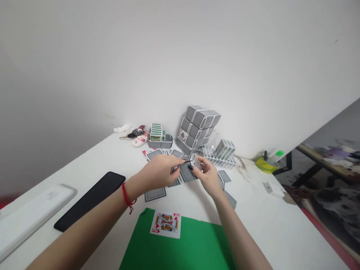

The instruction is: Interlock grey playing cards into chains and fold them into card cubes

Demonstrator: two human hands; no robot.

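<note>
Above the middle of the table, my right hand [210, 178] is closed on a small piece of folded playing cards [189, 172], grey-patterned backs outward, with the thumb on its near face. My left hand [160, 170] is closed against the piece's left side. Between its fingers is a thin dark tool [174, 168] whose kind I cannot make out; its narrow black tip crosses the top of the piece. Loose grey-backed cards [156, 194] lie under and around both hands. Nearer to me, a king of hearts [166, 224] rests face up on a green sheet [180, 251].
Behind my hands a tilted block of folded-card cubes [198, 127] leans by the wall. Green-and-white card boxes [156, 132] stand left of it, more [225, 149] to its right. A black phone-like slab [92, 198] and a white case [39, 213] lie at left.
</note>
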